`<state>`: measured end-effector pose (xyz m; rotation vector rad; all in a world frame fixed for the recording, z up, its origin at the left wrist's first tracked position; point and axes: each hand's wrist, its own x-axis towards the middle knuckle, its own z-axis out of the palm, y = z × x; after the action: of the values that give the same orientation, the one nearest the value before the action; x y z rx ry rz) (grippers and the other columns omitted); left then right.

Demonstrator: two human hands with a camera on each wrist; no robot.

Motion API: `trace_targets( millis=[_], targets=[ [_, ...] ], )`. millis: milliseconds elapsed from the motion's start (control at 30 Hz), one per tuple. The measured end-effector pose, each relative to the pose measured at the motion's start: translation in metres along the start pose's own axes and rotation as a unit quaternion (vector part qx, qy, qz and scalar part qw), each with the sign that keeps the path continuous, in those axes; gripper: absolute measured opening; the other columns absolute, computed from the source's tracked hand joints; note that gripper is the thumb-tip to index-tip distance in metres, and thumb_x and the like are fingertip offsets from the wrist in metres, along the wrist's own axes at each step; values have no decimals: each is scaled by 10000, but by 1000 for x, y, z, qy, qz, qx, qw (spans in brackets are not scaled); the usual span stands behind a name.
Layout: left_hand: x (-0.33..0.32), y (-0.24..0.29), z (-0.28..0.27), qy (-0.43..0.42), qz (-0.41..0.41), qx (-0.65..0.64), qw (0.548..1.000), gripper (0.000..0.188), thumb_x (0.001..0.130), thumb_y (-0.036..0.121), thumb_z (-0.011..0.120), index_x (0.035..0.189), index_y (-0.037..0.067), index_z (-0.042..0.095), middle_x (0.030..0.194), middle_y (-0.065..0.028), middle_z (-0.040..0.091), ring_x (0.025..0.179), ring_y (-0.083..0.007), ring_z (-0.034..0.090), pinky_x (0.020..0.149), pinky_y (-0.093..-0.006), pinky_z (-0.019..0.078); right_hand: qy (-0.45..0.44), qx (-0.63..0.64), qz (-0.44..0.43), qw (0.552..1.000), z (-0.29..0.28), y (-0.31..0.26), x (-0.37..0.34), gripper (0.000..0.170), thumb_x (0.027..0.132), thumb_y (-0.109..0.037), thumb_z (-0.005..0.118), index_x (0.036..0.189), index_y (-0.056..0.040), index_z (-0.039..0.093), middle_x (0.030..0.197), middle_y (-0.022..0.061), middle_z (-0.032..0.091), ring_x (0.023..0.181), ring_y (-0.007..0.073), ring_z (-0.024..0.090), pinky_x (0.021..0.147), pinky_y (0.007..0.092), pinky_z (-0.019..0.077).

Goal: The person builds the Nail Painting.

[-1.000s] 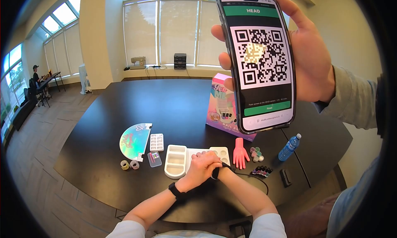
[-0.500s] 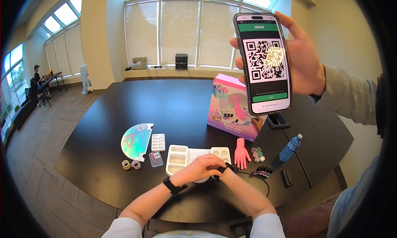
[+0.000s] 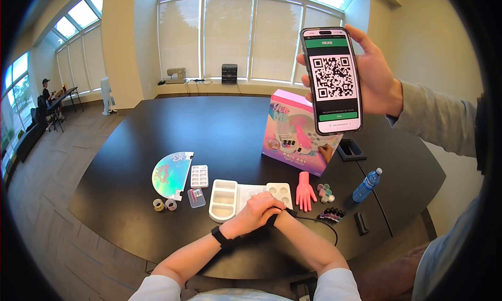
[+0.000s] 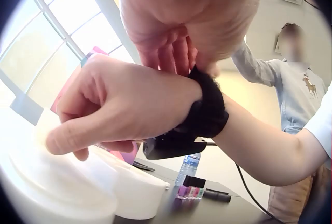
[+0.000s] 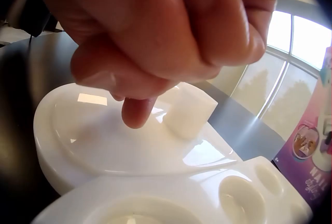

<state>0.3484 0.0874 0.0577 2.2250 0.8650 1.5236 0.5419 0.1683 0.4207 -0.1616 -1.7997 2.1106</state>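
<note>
In the head view my left hand (image 3: 252, 213) lies over my right hand and wrist, largely covering them. The left wrist view shows my left hand (image 4: 189, 11) from its palm side, its fingers curled at the black strap (image 4: 208, 104) on my right wrist. There my right hand (image 4: 122, 99) has loosely curled fingers, with nothing visible in them. My right hand (image 5: 166, 32) hangs above a glossy white tray (image 5: 98, 146) in the right wrist view. Behind the hands stands the white tray with compartments (image 3: 224, 218) and round wells.
Another person's hand (image 3: 379, 78) holds up a phone (image 3: 334, 105). Around the table are a pink box (image 3: 293, 112), a pink model hand (image 3: 305, 196), a blue bottle (image 3: 366, 187), small bottles (image 3: 332, 214), a half-round iridescent panel (image 3: 170, 175) and two rolls (image 3: 158, 205). A cable (image 3: 327, 225) runs right.
The phone has moved back from the camera and lower. My left hand shifted about the right wrist, its fingers reaching to the strap half a second ago and more bunched now.
</note>
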Motion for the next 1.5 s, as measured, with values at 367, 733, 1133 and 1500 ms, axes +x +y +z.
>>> trace_targets(
  millis=[367,733,1133,1500],
  targets=[
    [-3,20,4,12,64,23,998,163,755,-31,742,905,31,740,966,-58,754,949,-250,695,875,-375,538,-9,2,-21,1000,51,-2,0,684,1021,-594,308,1496,-117,431,1463,130,510,1159,342,621,1043,546,482],
    [-18,16,4,49,103,109,987,183,770,30,777,948,75,767,985,-37,763,913,-219,723,903,-381,563,-104,45,-6,994,75,-6,-2,726,1007,-572,314,1509,-53,386,1506,171,451,1260,392,550,1070,578,442],
    [-24,30,1,-75,34,159,984,432,779,197,795,1195,145,690,1276,16,662,1131,-216,602,986,-415,445,-56,33,-18,998,83,-1,-3,683,1025,-581,293,1516,-118,401,1515,127,450,1233,373,566,1089,573,426],
    [-60,23,13,-184,57,166,967,441,850,302,722,1285,251,671,1298,-16,627,1224,-289,534,1123,-542,289,-8,25,-4,1000,33,4,-4,703,1011,-610,321,1484,-105,444,1454,121,520,1180,351,613,1041,544,486]
  ],
)
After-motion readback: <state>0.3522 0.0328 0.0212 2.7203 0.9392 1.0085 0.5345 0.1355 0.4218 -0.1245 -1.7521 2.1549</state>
